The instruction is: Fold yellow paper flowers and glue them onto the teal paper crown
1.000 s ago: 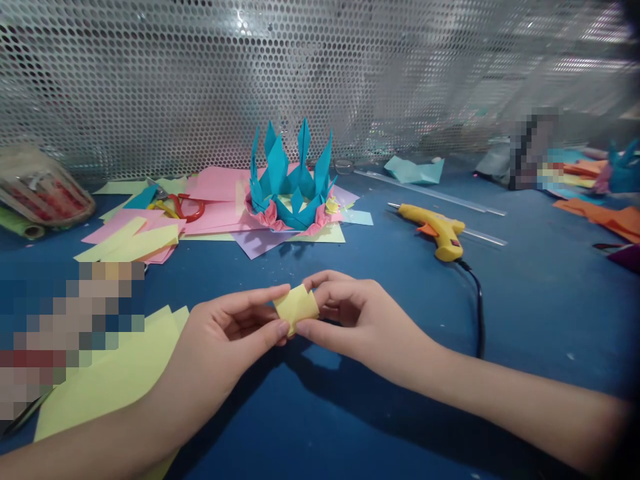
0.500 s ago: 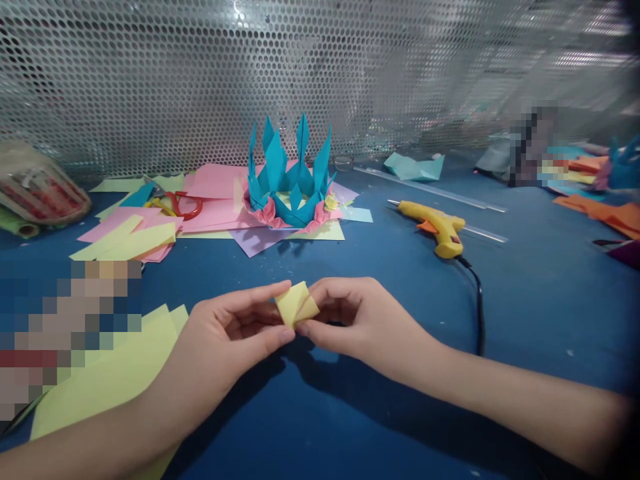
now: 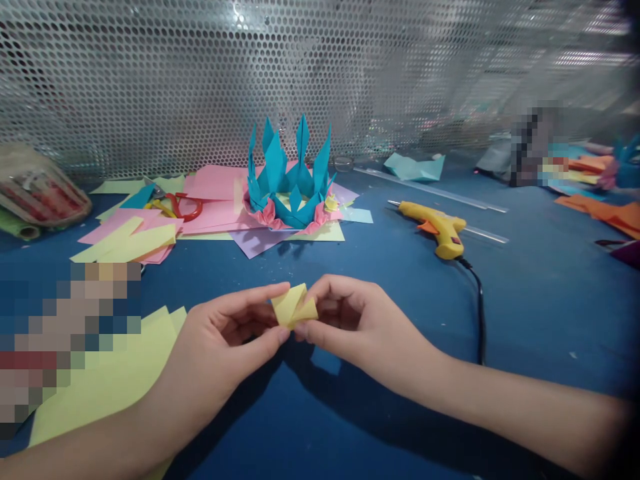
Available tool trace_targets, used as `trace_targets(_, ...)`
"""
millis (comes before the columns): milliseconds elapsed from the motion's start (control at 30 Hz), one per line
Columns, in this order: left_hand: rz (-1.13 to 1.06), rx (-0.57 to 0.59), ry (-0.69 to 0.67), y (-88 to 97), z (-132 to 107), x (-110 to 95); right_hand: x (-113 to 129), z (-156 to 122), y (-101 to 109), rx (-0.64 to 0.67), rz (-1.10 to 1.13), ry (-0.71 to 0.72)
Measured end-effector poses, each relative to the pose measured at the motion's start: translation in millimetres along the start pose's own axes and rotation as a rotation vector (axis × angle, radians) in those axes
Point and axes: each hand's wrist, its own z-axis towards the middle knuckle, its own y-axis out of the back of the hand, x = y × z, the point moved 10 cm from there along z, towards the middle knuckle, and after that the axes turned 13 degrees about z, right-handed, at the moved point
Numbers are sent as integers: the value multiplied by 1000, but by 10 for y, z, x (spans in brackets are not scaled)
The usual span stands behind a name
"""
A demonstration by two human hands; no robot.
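A small folded yellow paper piece (image 3: 294,306) is held just above the blue table (image 3: 380,287) between both hands. My left hand (image 3: 225,340) pinches its left side with thumb and forefinger. My right hand (image 3: 353,321) pinches its right side, fingers curled. The paper's top corners are folded into points. Behind it stands a blue paper crown-like flower (image 3: 290,180) on a pink folded base, untouched.
Pink, yellow and purple sheets (image 3: 215,207) and red-handled scissors (image 3: 183,204) lie at the back left. Yellow sheets (image 3: 115,373) lie near my left forearm. A yellow glue gun (image 3: 437,227) with a black cord (image 3: 479,307) lies right. A perforated metal screen (image 3: 320,73) closes the back.
The yellow piece's flat top edge has been folded in, so it now shows pointed corners. Both hands stayed in nearly the same place.
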Motion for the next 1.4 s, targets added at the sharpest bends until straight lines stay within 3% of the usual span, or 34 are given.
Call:
trace_targets(333, 48, -53, 0, 54, -13, 19, -11, 17, 59, -96, 102, -43)
trace_targets(533, 30, -39, 11, 37, -2, 11, 10, 5, 85, -107, 54, -23)
trace_targets(700, -7, -20, 47, 36, 13, 43, 115, 0, 91, -95, -12, 81)
trace_targets(1000, 2, -15, 10, 17, 22, -30, 325, -39, 63, -86, -350, 273)
trace_targets(1200, 138, -38, -7, 42, -16, -50, 67, -15, 126, -133, -189, -1)
trace_targets(1400, 134, -39, -31, 27, -25, -49, 32, -9, 112, -130, -95, -46)
